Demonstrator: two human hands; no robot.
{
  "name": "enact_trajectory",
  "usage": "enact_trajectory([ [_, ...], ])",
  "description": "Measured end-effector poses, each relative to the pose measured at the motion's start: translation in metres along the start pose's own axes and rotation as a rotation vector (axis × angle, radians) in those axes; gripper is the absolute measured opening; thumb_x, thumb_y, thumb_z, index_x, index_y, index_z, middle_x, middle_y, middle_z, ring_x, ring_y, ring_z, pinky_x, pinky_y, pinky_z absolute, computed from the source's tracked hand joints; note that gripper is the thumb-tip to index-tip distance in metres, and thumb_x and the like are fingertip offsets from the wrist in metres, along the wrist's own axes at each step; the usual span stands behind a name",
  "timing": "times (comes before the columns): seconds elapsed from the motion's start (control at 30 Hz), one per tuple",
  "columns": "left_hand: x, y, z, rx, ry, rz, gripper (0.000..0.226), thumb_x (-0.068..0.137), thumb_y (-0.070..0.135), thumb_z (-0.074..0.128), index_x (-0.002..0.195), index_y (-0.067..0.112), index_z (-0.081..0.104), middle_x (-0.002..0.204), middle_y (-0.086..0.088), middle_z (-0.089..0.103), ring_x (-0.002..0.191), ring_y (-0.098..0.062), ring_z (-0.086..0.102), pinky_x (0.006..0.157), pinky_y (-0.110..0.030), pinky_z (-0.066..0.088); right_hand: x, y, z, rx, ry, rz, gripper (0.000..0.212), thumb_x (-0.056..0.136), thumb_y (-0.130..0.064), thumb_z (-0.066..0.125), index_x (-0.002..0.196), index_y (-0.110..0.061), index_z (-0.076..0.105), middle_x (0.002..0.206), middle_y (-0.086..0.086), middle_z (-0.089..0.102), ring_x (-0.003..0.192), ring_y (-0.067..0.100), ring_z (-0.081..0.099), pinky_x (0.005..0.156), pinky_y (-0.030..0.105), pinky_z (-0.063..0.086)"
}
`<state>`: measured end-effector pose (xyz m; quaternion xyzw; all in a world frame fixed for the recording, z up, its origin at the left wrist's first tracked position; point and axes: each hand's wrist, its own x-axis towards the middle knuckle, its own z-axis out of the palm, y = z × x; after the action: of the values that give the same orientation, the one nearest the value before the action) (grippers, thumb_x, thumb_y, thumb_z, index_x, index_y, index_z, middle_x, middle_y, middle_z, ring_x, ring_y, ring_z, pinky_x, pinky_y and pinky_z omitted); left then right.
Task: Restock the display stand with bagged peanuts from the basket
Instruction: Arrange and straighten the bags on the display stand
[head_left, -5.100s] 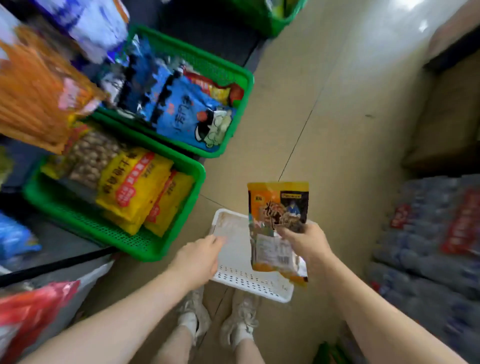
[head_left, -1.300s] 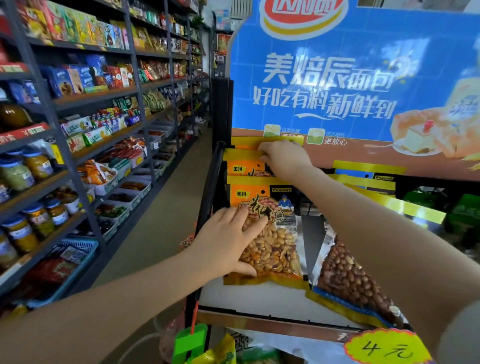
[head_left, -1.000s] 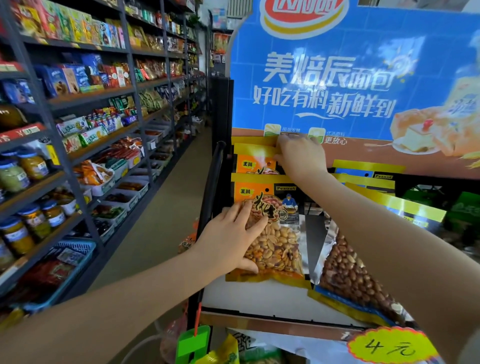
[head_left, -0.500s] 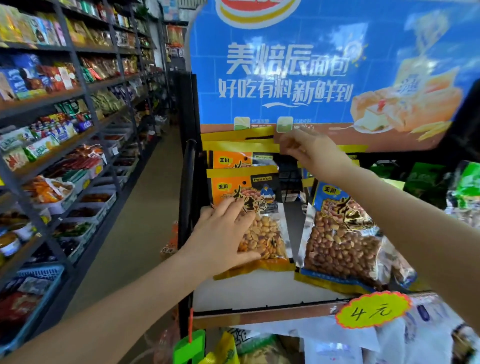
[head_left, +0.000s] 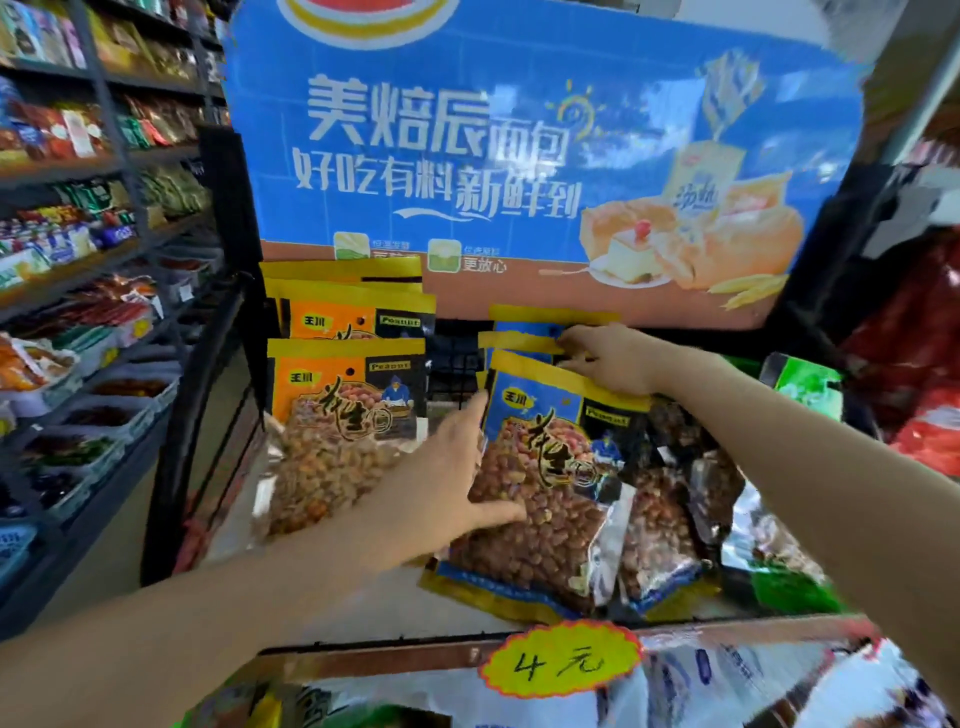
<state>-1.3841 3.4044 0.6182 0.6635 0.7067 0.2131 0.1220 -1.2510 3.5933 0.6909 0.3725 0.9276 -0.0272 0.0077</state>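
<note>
Reference landmark: the yellow price tag (head_left: 560, 661) marked "4 元", fixed to the front lip of the display stand (head_left: 395, 656)

1. Blue peanut bag (head_left: 545, 483): hangs directly above the price tag, front face outward, red-skinned peanuts visible through its clear window. More blue-topped bags hang behind it, higher above the tag; only their yellow top strips show.

2. Left hand (head_left: 441, 491): located above and to the left of the price tag. The fingers are extended and lie along the left edge of the blue peanut bag; the thumb rests across the bag's window. The hand is flat and spread against the bag, not curled round it.

3. Right hand (head_left: 610, 358): located well above the price tag, at the top strip of the blue peanut bag. The fingers reach toward the yellow strips of the bags behind. Motion blur prevents confirmation of whether the fingers pinch a strip or only touch it; the grasp cannot be determined.

4. Orange peanut bags (head_left: 343, 415): hang in a stacked row above and to the left of the price tag, apart from both hands.

5. Blue banner (head_left: 519, 130): forms the header of the display stand, far above the price tag.

6. Store shelves (head_left: 78, 234): stand far left of the price tag, stocked with packaged goods
</note>
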Motion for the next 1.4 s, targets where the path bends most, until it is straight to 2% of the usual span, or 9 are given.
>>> enact_trajectory([
  [0.23, 0.015, 0.016, 0.016, -0.256, 0.198, -0.277, 0.086, 0.075, 0.049, 0.068, 0.141, 0.016, 0.023, 0.138, -0.003, 0.047, 0.118, -0.017, 0.049, 0.084, -0.024, 0.036, 0.001, 0.018, -0.010, 0.179, -0.259, -0.181, 0.041, 0.096, -0.039, 0.040, 0.132, -0.020, 0.048, 0.139, -0.001, 0.047, 0.126, 0.021, 0.046, 0.108, 0.039, 0.035],
  [0.4, 0.007, 0.020, 0.014, -0.335, 0.259, -0.364, 0.084, 0.075, 0.042, 0.071, 0.138, 0.015, 0.023, 0.146, -0.007, 0.037, 0.128, -0.024, 0.040, 0.088, -0.029, 0.033, 0.005, 0.010, -0.023, -0.015, -0.438, -0.331, 0.028, 0.090, -0.002, 0.041, 0.111, -0.008, 0.058, 0.118, 0.004, 0.059, 0.106, 0.026, 0.053, 0.096, 0.046, 0.040],
  [0.5, 0.001, 0.023, 0.014, -0.474, 0.341, -0.405, 0.083, 0.077, 0.040, 0.070, 0.141, 0.020, 0.021, 0.143, 0.001, 0.038, 0.122, -0.019, 0.044, 0.091, -0.031, 0.033, 0.007, -0.002, -0.017, -0.056, -0.367, -0.467, 0.021, 0.090, 0.003, 0.048, 0.072, -0.001, 0.059, 0.069, 0.005, 0.054, 0.059, 0.016, 0.041, 0.064, 0.034, 0.035],
  [0.67, -0.003, 0.028, 0.012, -0.626, 0.403, -0.369, 0.052, 0.083, 0.039, 0.062, 0.120, 0.009, 0.041, 0.110, 0.002, 0.055, 0.107, -0.020, 0.053, 0.086, -0.039, 0.043, 0.015, 0.013, -0.039, 0.187, 0.038, -0.433, 0.042, 0.081, -0.009, 0.066, 0.049, -0.022, 0.042, 0.044, -0.006, 0.046, 0.045, 0.006, 0.040, 0.051, 0.026, 0.028],
  [0.83, 0.008, 0.043, 0.025, -0.654, 0.374, -0.330, 0.034, 0.088, 0.035, 0.058, 0.114, 0.027, 0.036, 0.102, 0.021, 0.046, 0.112, -0.011, 0.045, 0.090, -0.029, 0.037, 0.021, 0.027, -0.041, 0.168, 0.115, -0.382, 0.020, 0.079, -0.020, 0.071, 0.071, -0.004, 0.063, 0.081, 0.016, 0.064, 0.081, 0.026, 0.059, 0.071, 0.034, 0.044],
  [1.03, 0.027, 0.033, 0.046, -0.358, 0.441, -0.350, 0.056, 0.082, 0.038, 0.064, 0.124, 0.011, 0.039, 0.125, 0.000, 0.033, 0.121, -0.017, 0.037, 0.094, -0.024, 0.029, 0.016, 0.021, -0.030, 0.256, -0.095, -0.379, 0.027, 0.085, -0.021, 0.065, 0.063, -0.013, 0.052, 0.059, -0.004, 0.043, 0.054, 0.009, 0.041, 0.060, 0.030, 0.030],
  [1.2, 0.032, 0.027, 0.037, -0.463, 0.382, -0.302, 0.060, 0.082, 0.039, 0.064, 0.132, 0.023, 0.033, 0.128, 0.003, 0.037, 0.123, -0.015, 0.041, 0.104, -0.035, 0.034, 0.019, -0.002, -0.018, 0.307, -0.011, -0.415, 0.016, 0.084, -0.025, 0.066, 0.077, -0.011, 0.061, 0.081, 0.007, 0.058, 0.075, 0.021, 0.054, 0.070, 0.034, 0.039],
  [1.3, 0.035, 0.020, 0.038, -0.454, 0.392, -0.350, 0.072, 0.073, 0.052, 0.067, 0.130, 0.025, 0.033, 0.136, -0.001, 0.036, 0.129, -0.020, 0.037, 0.109, -0.042, 0.032, 0.016, -0.016, -0.001, -0.006, 0.229, -0.301, 0.048, 0.083, -0.039, 0.064, 0.116, -0.007, 0.054, 0.126, 0.013, 0.052, 0.116, 0.032, 0.051, 0.094, 0.042, 0.041],
  [1.4, 0.035, 0.017, 0.037, -0.610, 0.359, -0.411, 0.074, 0.065, 0.049, 0.077, 0.122, 0.028, 0.035, 0.131, 0.002, 0.050, 0.120, -0.017, 0.049, 0.105, -0.040, 0.039, 0.007, -0.020, 0.006, -0.069, 0.338, -0.090, 0.062, 0.081, -0.053, 0.058, 0.120, -0.007, 0.041, 0.124, 0.015, 0.054, 0.113, 0.035, 0.054, 0.084, 0.044, 0.046],
])
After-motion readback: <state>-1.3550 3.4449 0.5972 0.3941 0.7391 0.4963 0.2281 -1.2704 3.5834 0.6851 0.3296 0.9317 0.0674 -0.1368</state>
